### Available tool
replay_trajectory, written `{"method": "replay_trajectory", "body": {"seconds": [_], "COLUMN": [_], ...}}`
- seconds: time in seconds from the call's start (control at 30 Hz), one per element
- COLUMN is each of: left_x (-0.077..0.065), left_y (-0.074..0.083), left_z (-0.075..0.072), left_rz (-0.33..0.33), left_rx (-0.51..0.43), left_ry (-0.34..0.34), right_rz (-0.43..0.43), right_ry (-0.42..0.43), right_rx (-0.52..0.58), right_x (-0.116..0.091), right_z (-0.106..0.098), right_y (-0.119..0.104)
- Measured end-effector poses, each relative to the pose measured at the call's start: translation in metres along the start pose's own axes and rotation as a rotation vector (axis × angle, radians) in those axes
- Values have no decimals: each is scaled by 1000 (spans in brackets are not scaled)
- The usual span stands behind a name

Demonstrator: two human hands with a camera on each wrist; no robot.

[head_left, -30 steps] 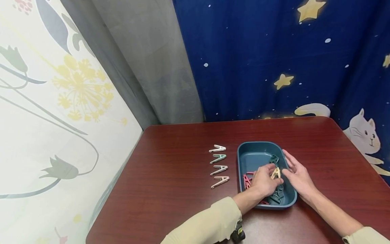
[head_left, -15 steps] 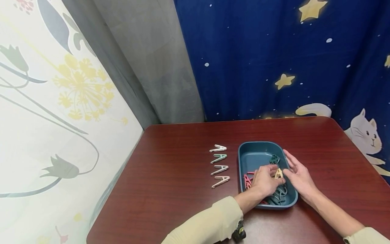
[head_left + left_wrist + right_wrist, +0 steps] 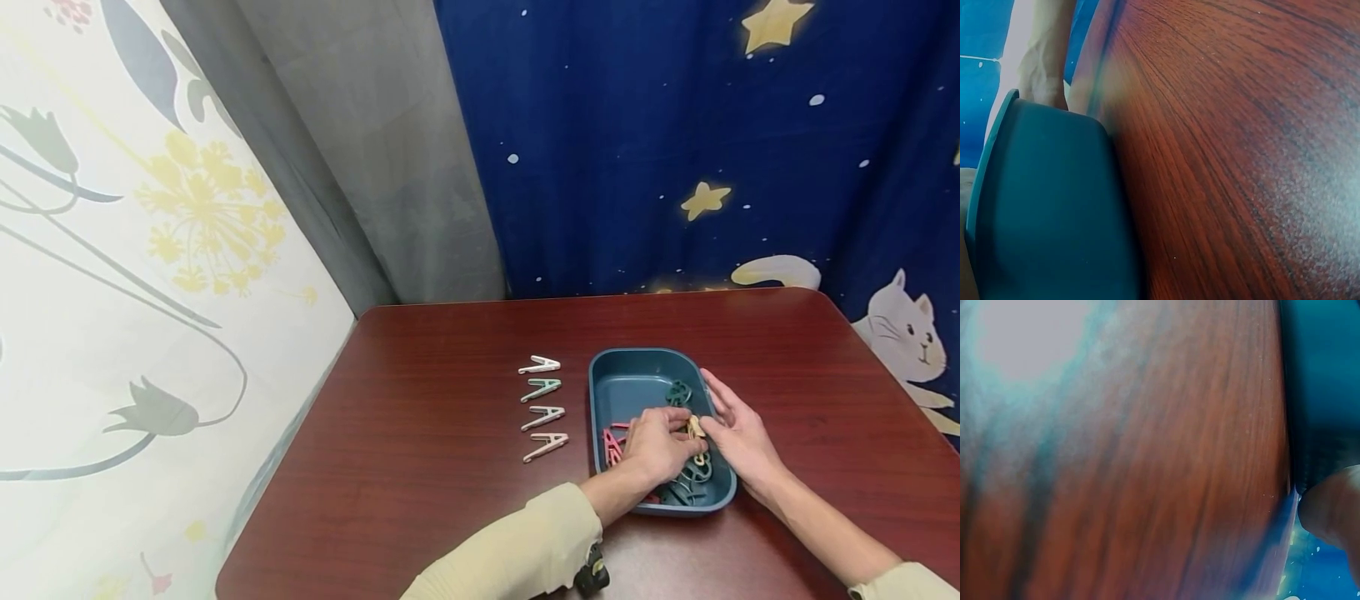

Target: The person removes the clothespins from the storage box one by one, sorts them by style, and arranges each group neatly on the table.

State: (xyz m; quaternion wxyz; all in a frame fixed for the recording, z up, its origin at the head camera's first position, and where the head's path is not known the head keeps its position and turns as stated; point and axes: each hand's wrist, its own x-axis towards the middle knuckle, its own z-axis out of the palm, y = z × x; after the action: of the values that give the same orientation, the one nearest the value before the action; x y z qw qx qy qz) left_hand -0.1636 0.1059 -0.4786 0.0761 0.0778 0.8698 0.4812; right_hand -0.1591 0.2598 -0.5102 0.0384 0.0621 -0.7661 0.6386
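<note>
A blue-green plastic bin (image 3: 628, 392) stands on the table, with several clothespins inside. My left hand (image 3: 656, 446) reaches into it and pinches a yellow clothespin (image 3: 697, 429) between thumb and fingers. Its fingertips partly cover that clothespin. At the right side of the bin, my right hand (image 3: 742, 437) holds the wall, thumb over the rim and fingers along the outside. Pink clothespins (image 3: 612, 447) lie near the left wall, and dark green clothespins (image 3: 678, 393) lie toward the back and front. In the right wrist view, a finger (image 3: 1335, 509) shows against the bin's outer side.
Left of the bin, a column of clothespins lies on the brown table (image 3: 435, 400): a white one (image 3: 540, 364), a green one (image 3: 541, 389) and two pale ones, the nearest (image 3: 546, 447) toward me. A blue star-print curtain (image 3: 600, 167) hangs behind.
The yellow clothespin has shifted slightly right and turned in my left hand's fingers, coming closer to the right thumb. My right hand stays at the rim. The column of clothespins is unchanged.
</note>
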Motion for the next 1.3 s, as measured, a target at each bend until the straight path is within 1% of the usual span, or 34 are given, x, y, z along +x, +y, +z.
{"method": "replay_trajectory", "body": {"seconds": [0.13,0.23,0.4,0.5,0.67,0.77,0.87,0.97,1.17,1.3], "left_x": [0,0,1,1,0,0,-1,-2,-4,-4], "left_y": [0,1,3,5,6,6,5,5,5,6], "left_z": [1,1,1,1,2,2,2,2,1,1], "left_rz": [-10,-15,-25,-42,-58,-54,-52,-51,-54,-58], "left_rx": [22,30,45,54,55,56,58,36,-66,-91], "left_ry": [35,46,35,25,-1,-19,-18,-5,9,17], "right_rz": [19,26,33,40,39,29,33,46,68,72], "right_ry": [-9,-13,-11,-11,-8,2,7,2,-11,-11], "right_rx": [-16,-26,-41,-57,-52,-48,-52,-52,-29,-34], "right_x": [0,1,1,0,-1,-1,-1,-1,-2,-2], "right_z": [0,0,-2,-2,-1,0,0,0,0,0], "right_y": [-1,-1,-1,-1,-2,-2,-2,-2,-3,-3]}}
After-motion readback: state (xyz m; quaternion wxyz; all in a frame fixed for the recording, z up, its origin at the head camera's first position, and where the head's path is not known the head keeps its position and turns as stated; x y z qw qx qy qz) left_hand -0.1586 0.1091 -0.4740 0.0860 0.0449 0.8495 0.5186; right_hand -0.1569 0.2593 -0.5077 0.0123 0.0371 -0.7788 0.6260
